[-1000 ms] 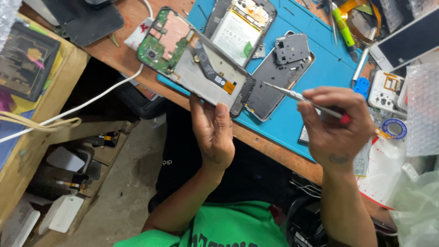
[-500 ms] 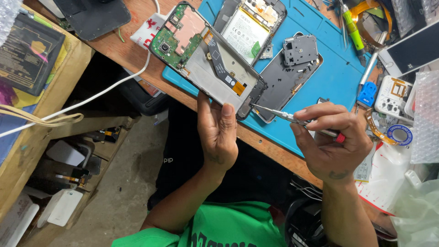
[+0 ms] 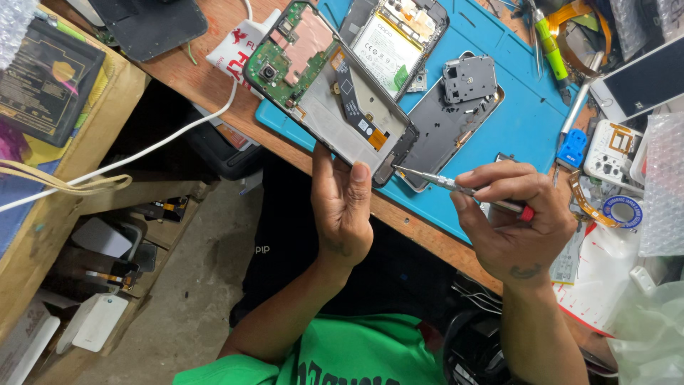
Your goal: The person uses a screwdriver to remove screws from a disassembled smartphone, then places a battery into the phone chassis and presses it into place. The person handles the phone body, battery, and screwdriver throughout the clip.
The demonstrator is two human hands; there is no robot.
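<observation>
My left hand (image 3: pixel 343 207) holds an opened phone (image 3: pixel 329 94) by its lower edge, back side up, with a green circuit board at its top and a bare metal frame below. My right hand (image 3: pixel 514 224) grips a thin metal screwdriver (image 3: pixel 456 187) with a red end. Its tip points at the lower right corner of the held phone, next to my left thumb. Both hands hover over the near edge of a blue work mat (image 3: pixel 520 121).
On the mat lie a second opened phone with its battery showing (image 3: pixel 390 41), a grey back cover (image 3: pixel 445 132) with a small dark plate on it, and a green-handled tool (image 3: pixel 550 43). Small parts, a tape roll (image 3: pixel 621 212) and bubble wrap crowd the right. A white cable (image 3: pixel 142 153) hangs off the left.
The screwdriver tip has moved left, from above the grey back cover to the held phone's lower corner. The view has shifted slightly; my left hand keeps holding the phone.
</observation>
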